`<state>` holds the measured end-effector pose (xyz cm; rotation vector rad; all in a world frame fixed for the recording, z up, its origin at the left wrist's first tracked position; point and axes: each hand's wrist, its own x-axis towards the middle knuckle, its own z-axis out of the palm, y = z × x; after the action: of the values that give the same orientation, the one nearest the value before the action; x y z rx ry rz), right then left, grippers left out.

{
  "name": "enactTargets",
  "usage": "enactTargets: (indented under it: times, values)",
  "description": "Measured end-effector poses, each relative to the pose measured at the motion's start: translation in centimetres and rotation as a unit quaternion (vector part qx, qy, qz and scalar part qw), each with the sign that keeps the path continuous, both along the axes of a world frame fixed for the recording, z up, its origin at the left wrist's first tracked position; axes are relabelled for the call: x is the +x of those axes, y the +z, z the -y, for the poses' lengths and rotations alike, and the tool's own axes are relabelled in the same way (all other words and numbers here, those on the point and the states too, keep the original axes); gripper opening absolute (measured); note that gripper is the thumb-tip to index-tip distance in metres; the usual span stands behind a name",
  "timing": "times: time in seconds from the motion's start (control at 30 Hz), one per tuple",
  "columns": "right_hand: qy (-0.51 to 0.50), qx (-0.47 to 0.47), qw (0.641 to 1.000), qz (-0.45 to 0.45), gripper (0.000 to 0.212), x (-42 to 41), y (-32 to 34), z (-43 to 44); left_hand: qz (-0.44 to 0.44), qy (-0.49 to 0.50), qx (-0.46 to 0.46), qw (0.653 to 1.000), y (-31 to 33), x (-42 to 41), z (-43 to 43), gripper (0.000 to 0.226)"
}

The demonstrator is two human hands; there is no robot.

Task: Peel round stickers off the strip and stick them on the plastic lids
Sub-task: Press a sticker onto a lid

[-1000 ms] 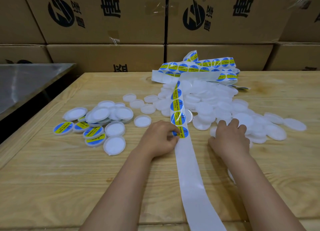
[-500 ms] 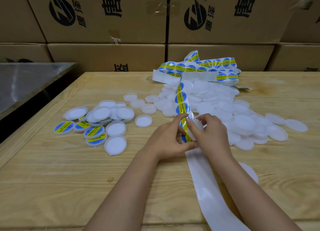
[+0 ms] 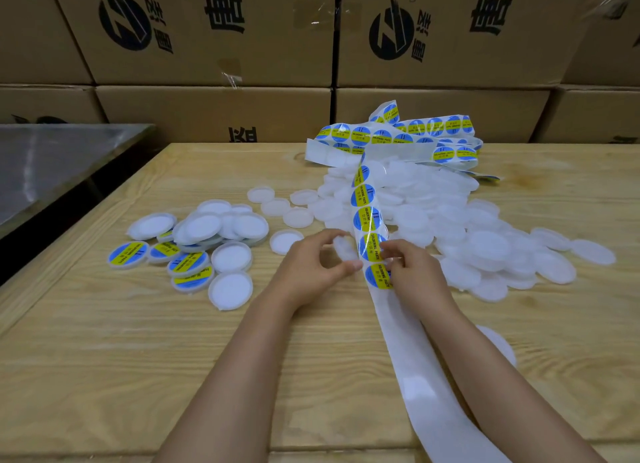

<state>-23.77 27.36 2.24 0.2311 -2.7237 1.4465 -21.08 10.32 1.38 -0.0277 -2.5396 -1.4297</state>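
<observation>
head | left hand (image 3: pixel 311 270) gripped a lid (image 3: pixel 344 249) close by, for sticking | right hand (image 3: pixel 417 277) pinched lowest sticker (image 3: pixel 376 276) to peel from strip (image 3: pixel 410 344)

On bench (image 3: pixel 104 358): stickered lids (image 3: pixel 188 263) at left, plain lid heap (image 3: pixel 485 240) at right, sticker strip (image 3: pixel 367 218) between; cartons (image 3: pixel 214 112) behind, steel table (image 3: pixel 52 171) far left.

Hands: 2, my left hand (image 3: pixel 311 268) and my right hand (image 3: pixel 415 275). Sticker strip (image 3: pixel 433 410): 1. Stickers (image 3: pixel 367 218) on run nearest me: 5; more in tangle at back, can't count. Labelled lids (image 3: pixel 128 254), left grp: 5. Plain lids (image 3: pixel 230 291) w/ them: approx. 8. Loose lids (image 3: pixel 275 206) betw. grps: 5. Held lid (image 3: pixel 343 249): 1. Big pile (image 3: pixel 485 240): too many to count. Cardboard boxes (image 3: pixel 214 112): 8, some cut off.
</observation>
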Motion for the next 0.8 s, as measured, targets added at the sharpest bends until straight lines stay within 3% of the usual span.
enactTargets:
  times: [0.13, 0.23, 0.47, 0.53, 0.67, 0.8]
  values:
    - [0.016, 0.075, 0.997, -0.01, 0.044, -0.4, -0.1, -0.2, 0.02, 0.025, -0.074, 0.997, -0.1, 0.0, 0.8, 0.051]
    - [0.054, 0.18, 0.981, -0.043, 0.038, -0.2, -0.4, -0.2, 0.009, 0.013, -0.121, 0.993, 0.1, -0.1, 0.4, 0.04]
    - [0.066, 0.323, 0.94, -0.084, 0.042, -0.4, -0.9, -0.6, 0.03, 0.031, -0.204, 0.978, -0.8, -0.9, 0.6, 0.064]
    - [0.072, 0.335, 0.936, -0.082, 0.037, -0.3, -1.0, -0.6, -0.003, 0.034, -0.228, 0.973, -0.7, -0.8, 0.3, 0.061]
    - [0.09, 0.301, 0.947, -0.063, 0.034, -0.3, -0.8, -0.6, -0.162, 0.001, -0.285, 0.945, -0.3, -0.6, -1.9, 0.035]
    - [0.095, 0.269, 0.958, -0.027, 0.055, -0.5, -0.3, -0.8, -0.107, -0.038, -0.334, 0.936, -1.2, -1.1, -4.0, 0.033]
